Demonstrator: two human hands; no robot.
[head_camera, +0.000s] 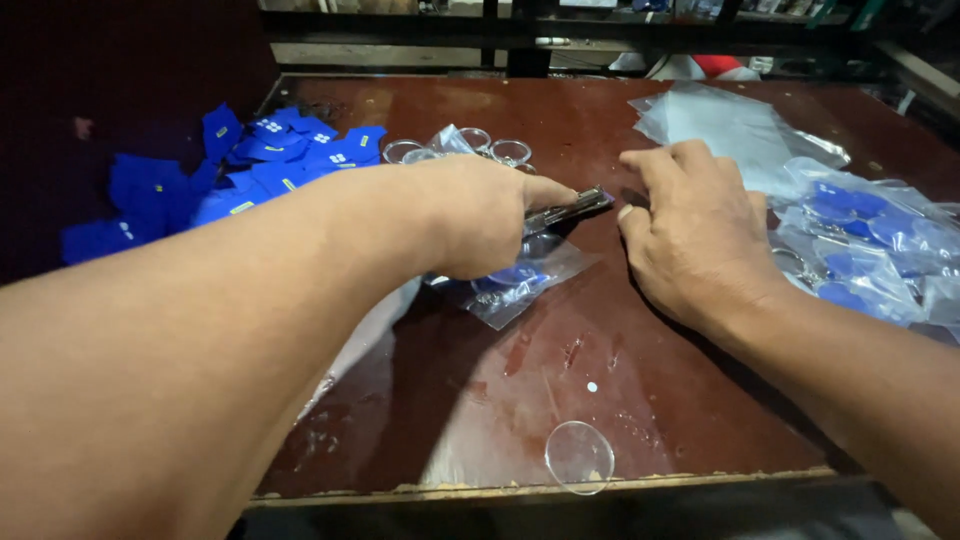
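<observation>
A worn, reddish-brown table (650, 400) was seen, its chipped near edge running along the bottom of the view. At six o'clock, just inside that edge, a clear round disc (579, 456) lay flat, with a pale dot a little beyond it. Scratches and glare marked the surface around them.

From eight o'clock the left hand (480, 215) was stretched across to the centre, clenched on a dark metal tool (568, 209) whose tip pointed toward three o'clock. What kind of tool it was could not be made out. Under that hand a clear bag (520, 280) with blue pieces inside lay on the table; most of it was hidden by the hand.

From four o'clock the right hand (695, 235) was laid palm down just beside the tool's tip, fingers spread and grasping nothing. Whether a fingertip touched the tool could not be told.

At three o'clock filled bags (870, 250) of blue pieces were heaped, cut off by the right border. Beyond them, at one o'clock, flat empty bags (730, 125) were stacked. At twelve o'clock clear rings (500, 150) were gathered, partly hidden behind the left hand. At ten o'clock blue cards (250, 160) were piled, spilling off into shadow.

The far room was dark; a shelf frame (520, 35) and something red and white were only dimly seen.
</observation>
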